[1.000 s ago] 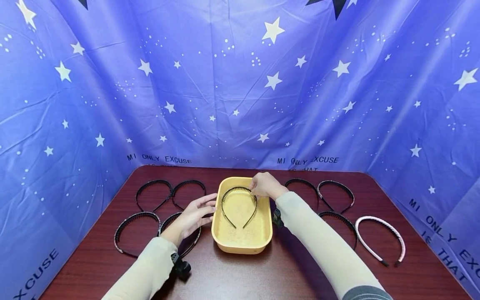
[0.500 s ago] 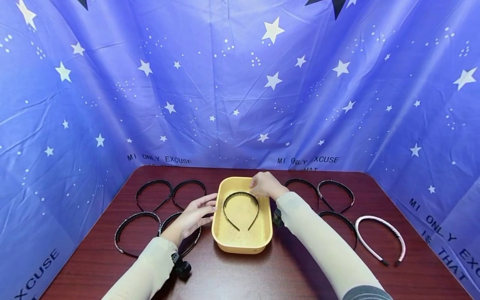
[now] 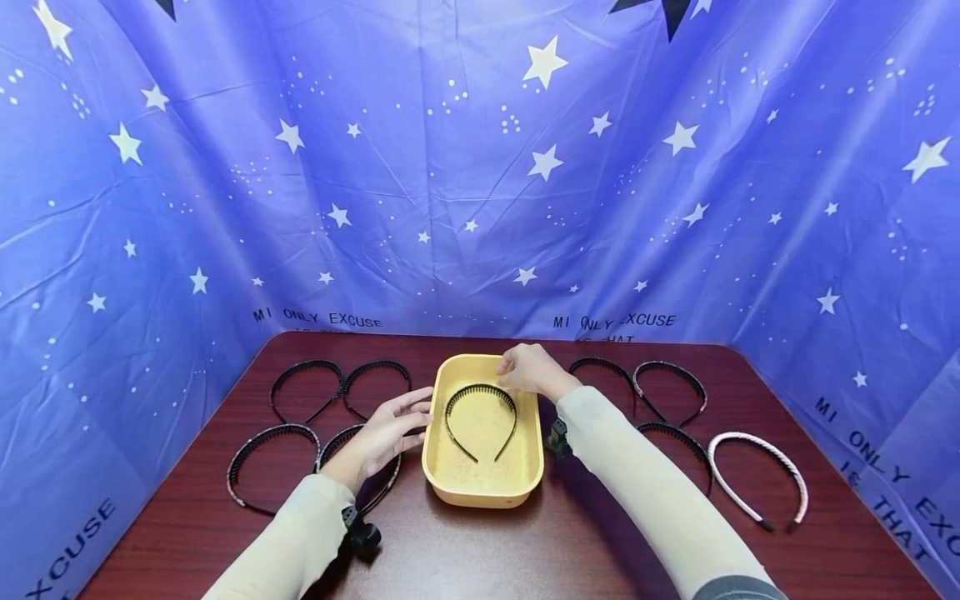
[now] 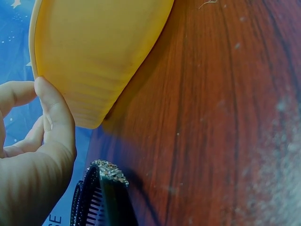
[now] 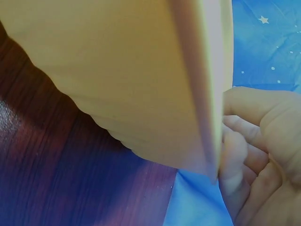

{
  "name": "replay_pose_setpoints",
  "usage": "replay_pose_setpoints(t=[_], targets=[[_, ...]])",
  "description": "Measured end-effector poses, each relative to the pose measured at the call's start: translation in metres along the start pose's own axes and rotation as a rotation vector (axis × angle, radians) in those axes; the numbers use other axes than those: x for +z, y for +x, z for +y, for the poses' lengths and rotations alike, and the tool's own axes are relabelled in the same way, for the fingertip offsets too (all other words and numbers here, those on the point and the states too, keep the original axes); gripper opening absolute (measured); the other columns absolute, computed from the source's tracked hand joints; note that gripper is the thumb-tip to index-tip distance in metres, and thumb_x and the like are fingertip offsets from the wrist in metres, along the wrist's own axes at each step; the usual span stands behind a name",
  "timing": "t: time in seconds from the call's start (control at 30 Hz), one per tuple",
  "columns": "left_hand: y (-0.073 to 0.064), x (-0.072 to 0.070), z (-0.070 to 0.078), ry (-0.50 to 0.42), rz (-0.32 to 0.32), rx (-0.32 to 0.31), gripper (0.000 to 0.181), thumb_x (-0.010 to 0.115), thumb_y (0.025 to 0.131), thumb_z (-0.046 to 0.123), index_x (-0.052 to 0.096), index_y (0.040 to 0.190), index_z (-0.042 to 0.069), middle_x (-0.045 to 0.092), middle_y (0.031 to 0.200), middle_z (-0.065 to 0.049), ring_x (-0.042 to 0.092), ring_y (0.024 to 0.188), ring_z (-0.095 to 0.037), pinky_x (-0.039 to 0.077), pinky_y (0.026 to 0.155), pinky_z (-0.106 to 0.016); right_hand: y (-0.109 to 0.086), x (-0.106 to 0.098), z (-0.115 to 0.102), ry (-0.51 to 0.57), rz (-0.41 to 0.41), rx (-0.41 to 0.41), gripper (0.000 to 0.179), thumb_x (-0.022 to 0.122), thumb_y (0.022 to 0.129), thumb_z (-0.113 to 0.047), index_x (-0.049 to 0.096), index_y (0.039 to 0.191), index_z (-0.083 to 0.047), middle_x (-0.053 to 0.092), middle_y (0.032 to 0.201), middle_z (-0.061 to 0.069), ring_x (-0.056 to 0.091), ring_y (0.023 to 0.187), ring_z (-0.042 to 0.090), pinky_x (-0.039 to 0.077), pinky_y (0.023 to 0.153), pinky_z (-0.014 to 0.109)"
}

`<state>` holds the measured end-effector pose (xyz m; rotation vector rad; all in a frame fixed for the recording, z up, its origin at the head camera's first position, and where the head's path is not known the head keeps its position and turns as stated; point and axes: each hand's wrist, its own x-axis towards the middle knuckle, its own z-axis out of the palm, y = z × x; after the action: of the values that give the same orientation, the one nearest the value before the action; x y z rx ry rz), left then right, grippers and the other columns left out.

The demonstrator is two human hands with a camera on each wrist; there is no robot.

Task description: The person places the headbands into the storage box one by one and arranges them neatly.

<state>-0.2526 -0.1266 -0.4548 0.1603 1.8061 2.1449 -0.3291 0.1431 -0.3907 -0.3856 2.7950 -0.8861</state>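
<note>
A black toothed headband point(image 3: 481, 389) lies inside the yellow tub point(image 3: 483, 498), its two tips toward the near end. My right hand point(image 3: 534, 372) is at the tub's far right side, fingers bent over the rim close to the headband's arch and apart from it. In the right wrist view the fingertips are partly hidden behind the tub wall point(image 5: 117, 84). My left hand point(image 3: 384, 433) rests its fingertips against the tub's left side, fingers mostly straight. The left wrist view shows the thumb point(image 4: 52, 101) touching the rim.
Black headbands lie left of the tub, including a rear one point(image 3: 307, 364) and a front one point(image 3: 234, 471); one is partly under my left forearm. More black headbands point(image 3: 697, 392) and a pink-white one point(image 3: 780, 454) lie right. A starry cloth point(image 3: 480, 208) hangs behind the table.
The headband has come away from my right fingers and settled lower in the tub, slightly nearer me. Both hands have stayed almost in place.
</note>
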Motion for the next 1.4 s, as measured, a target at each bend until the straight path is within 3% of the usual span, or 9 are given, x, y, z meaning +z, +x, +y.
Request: replay_pose_setpoints(t=[0.4, 0.77, 0.93, 1.13, 1.4], targets=[[-0.001, 0.003, -0.002, 0.006, 0.003, -0.001, 0.06, 0.06, 0.095, 0.001, 0.04, 0.152, 0.003, 0.051, 0.139, -0.022, 0.06, 0.105, -0.019, 0.054, 0.077, -0.025, -0.012, -0.011, 0.006, 0.034, 0.001, -0.098, 0.02, 0.073, 0.09, -0.01, 0.073, 0.108, -0.002, 0.074, 0.087, 0.004, 0.072, 0.07, 0.02, 0.057, 0.053, 0.031], [0.0, 0.002, -0.003, 0.017, -0.007, 0.0, 0.06, 0.059, 0.096, 0.002, 0.038, 0.152, 0.003, 0.049, 0.142, -0.025, 0.06, 0.107, -0.019, 0.054, 0.079, -0.026, -0.031, -0.026, 0.015, 0.062, -0.003, -0.16, 0.02, 0.073, 0.091, -0.013, 0.073, 0.107, -0.001, 0.073, 0.082, 0.012, 0.066, 0.059, 0.019, 0.059, 0.061, 0.048], [0.0, 0.001, -0.002, 0.016, -0.003, 0.0, 0.06, 0.059, 0.096, 0.002, 0.039, 0.152, 0.003, 0.049, 0.141, -0.024, 0.06, 0.106, -0.019, 0.054, 0.078, -0.025, -0.037, -0.032, 0.019, 0.055, 0.004, -0.18, 0.021, 0.073, 0.091, -0.013, 0.072, 0.108, -0.001, 0.073, 0.084, 0.01, 0.068, 0.066, 0.022, 0.059, 0.058, 0.044], [0.0, 0.001, -0.001, -0.004, -0.004, -0.006, 0.061, 0.06, 0.095, 0.001, 0.039, 0.152, 0.004, 0.049, 0.141, -0.023, 0.06, 0.105, -0.019, 0.054, 0.077, -0.024, -0.047, -0.041, 0.027, 0.061, 0.01, -0.144, 0.02, 0.073, 0.091, -0.014, 0.073, 0.108, -0.003, 0.072, 0.083, 0.006, 0.07, 0.077, 0.033, 0.059, 0.058, 0.041], [0.0, -0.001, -0.001, 0.001, -0.002, -0.006, 0.061, 0.06, 0.095, 0.002, 0.038, 0.152, 0.003, 0.05, 0.14, -0.022, 0.06, 0.106, -0.019, 0.054, 0.077, -0.024, -0.057, -0.054, 0.048, 0.057, 0.045, -0.111, 0.019, 0.074, 0.089, -0.016, 0.073, 0.105, -0.005, 0.072, 0.08, 0.007, 0.069, 0.072, 0.025, 0.058, 0.054, 0.035]])
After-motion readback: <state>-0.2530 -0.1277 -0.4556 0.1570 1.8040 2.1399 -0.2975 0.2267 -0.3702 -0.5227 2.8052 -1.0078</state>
